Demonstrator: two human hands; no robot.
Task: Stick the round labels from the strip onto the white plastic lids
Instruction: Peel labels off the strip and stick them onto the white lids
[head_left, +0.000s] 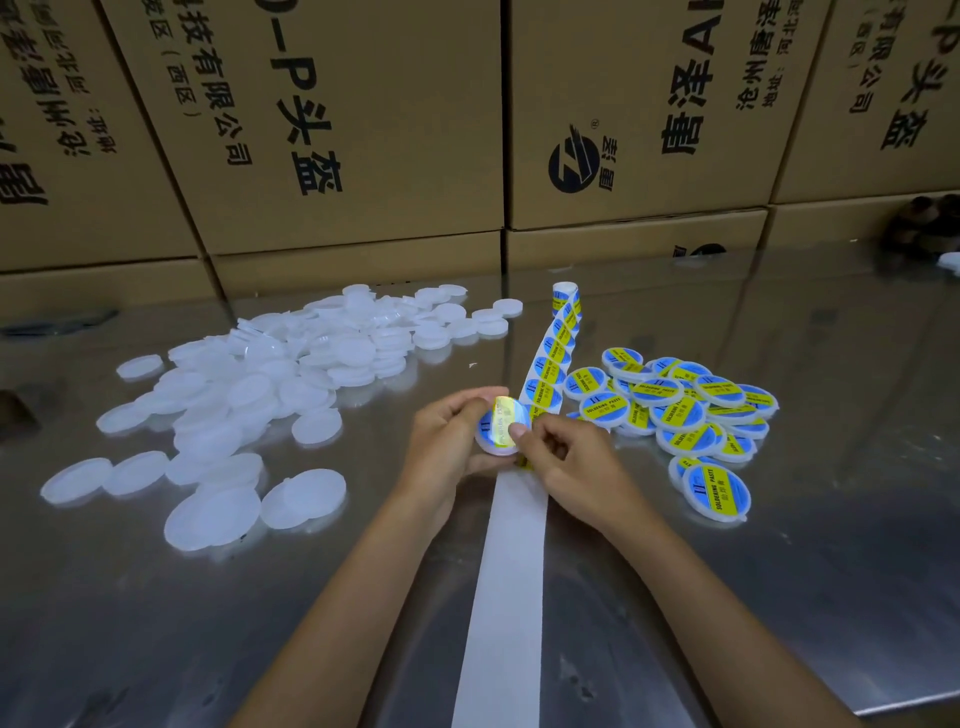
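Label (503, 427) half stuck on a lid (500, 446).
Left hand (451, 435) grips the lid; right hand (558, 457) pinches the label. It may wrinkle or sit crooked if pressed carelessly.

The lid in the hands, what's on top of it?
A round blue-and-yellow label lies on the white lid, held by the left hand. The right hand presses it with the thumb. Glare and the thumb hide part of the print.

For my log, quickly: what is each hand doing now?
Left hand: holds the white plastic lid.
Right hand: thumb presses the round label onto it.
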